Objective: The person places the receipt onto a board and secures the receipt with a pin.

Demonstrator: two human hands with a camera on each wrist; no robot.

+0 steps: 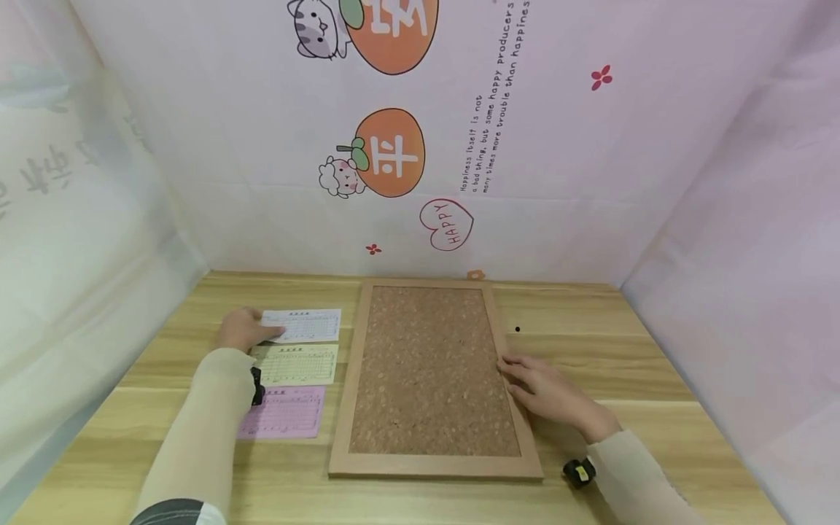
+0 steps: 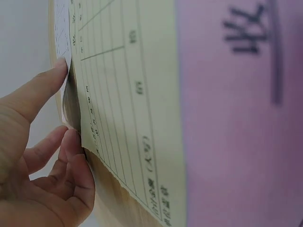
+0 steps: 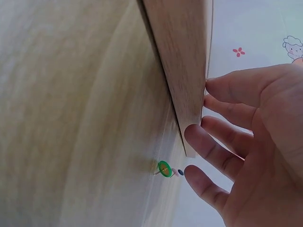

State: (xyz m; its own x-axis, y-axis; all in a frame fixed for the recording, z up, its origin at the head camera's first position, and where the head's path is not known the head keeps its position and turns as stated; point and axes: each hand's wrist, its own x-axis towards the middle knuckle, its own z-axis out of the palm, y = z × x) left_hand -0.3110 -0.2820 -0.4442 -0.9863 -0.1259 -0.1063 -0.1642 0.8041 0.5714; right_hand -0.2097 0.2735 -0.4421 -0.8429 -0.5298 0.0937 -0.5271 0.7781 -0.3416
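Note:
At the upper left of the table, my left hand (image 1: 241, 329) pinches the left edge of a white printed slip (image 1: 315, 325). Its thumb lies on top of the paper and the other fingers curl at the edge, partly hidden. Below that slip lie a yellow slip (image 1: 298, 366) and a pink slip (image 1: 289, 415), both printed with forms. A cork board (image 1: 433, 372) in a wooden frame lies flat in the middle. On the frame's right side rests my right hand (image 1: 547, 390), its fingers spread and only slightly bent, touching the wood.
A small black dot-like thing (image 1: 518, 329) lies right of the board. Close to the frame, the right wrist view shows a green-rimmed thumbtack (image 3: 164, 169) with its pin showing. Printed cloth walls (image 1: 525, 240) stand behind and at both sides of the wooden table (image 1: 630, 364).

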